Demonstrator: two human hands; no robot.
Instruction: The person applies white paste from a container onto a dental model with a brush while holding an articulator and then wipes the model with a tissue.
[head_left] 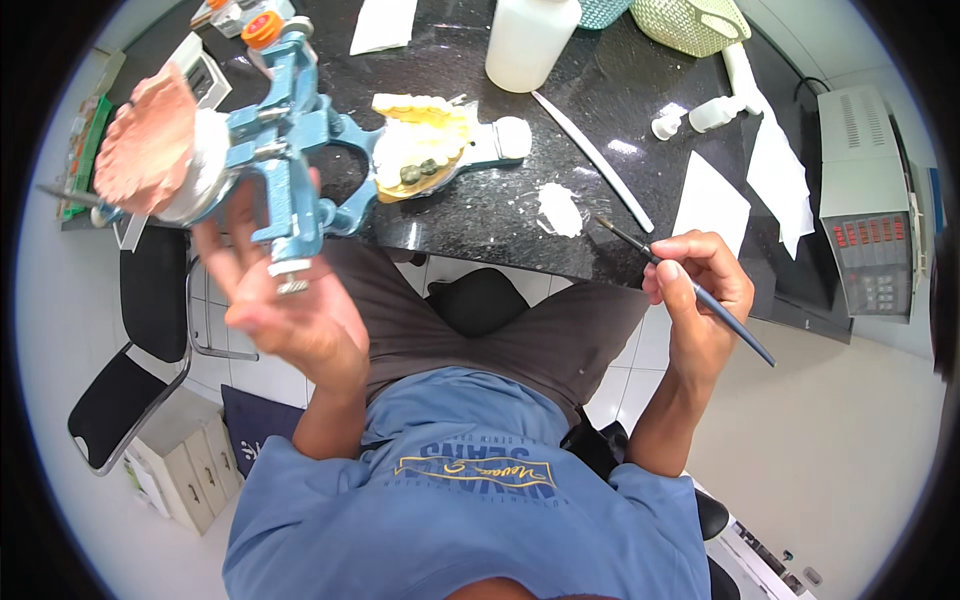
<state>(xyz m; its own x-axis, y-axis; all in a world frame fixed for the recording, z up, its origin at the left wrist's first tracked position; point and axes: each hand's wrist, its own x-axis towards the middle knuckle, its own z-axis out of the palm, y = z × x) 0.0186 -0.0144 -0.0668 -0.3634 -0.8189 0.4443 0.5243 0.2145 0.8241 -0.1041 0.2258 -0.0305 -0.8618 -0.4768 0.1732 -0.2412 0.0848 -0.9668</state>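
A blue dental articulator [290, 150] lies opened out at the desk's front left. Its left part carries a pink dental cast [148, 145] on a white plaster base, slightly blurred. On the other part sits a yellow-and-white dental model [425, 150] with dark metal-coloured teeth. My left hand [300, 310], palm up, supports the articulator's frame from beneath; some fingers pass behind it and are hidden. Between thumb and fingertips, my right hand [705, 285] grips a thin brush [715, 312] with a dark blue handle. The brush tip points toward a patch of white powder [560, 210].
Beyond the models stand a white plastic bottle [530, 45] and a green basket [690, 22]. A white stick-like tool [595, 160], a small dropper bottle [715, 115] and paper sheets [712, 205] lie rightward. A grey control unit [868, 200] stands far right, a black chair [135, 370] left.
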